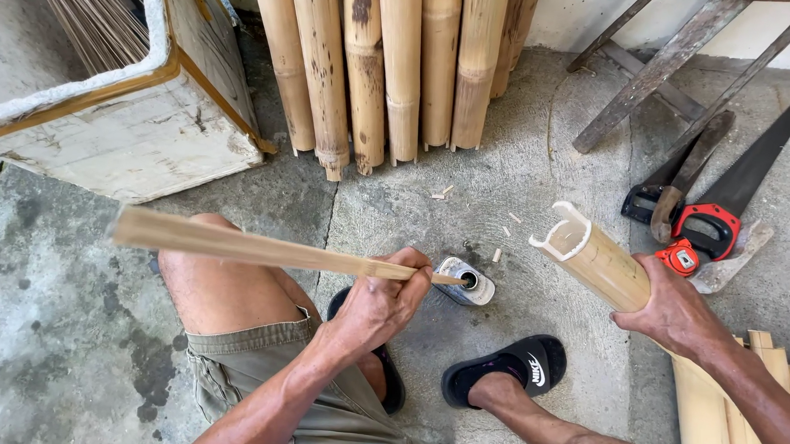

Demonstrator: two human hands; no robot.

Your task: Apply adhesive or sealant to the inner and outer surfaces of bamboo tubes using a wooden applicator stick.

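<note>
My left hand [375, 308] is closed around a long flat bamboo slat [234, 245] that stretches up and left over my knee. The slat's short end points at a small open metal tin [470, 286] lying on the concrete floor just beyond my fingers. My right hand [675, 312] grips a thick split bamboo section [596, 257], held tilted with its pale cut end facing up and left. The two bamboo pieces are apart, with the tin between them.
Several bamboo poles [393, 71] lean on the wall ahead. A white wooden box [132, 139] holding thin sticks stands at upper left. Handsaws [725, 196], a red tape measure [680, 258] and stool legs [659, 69] lie right. Cut slats [742, 406] lie lower right; my feet wear black sandals [509, 365].
</note>
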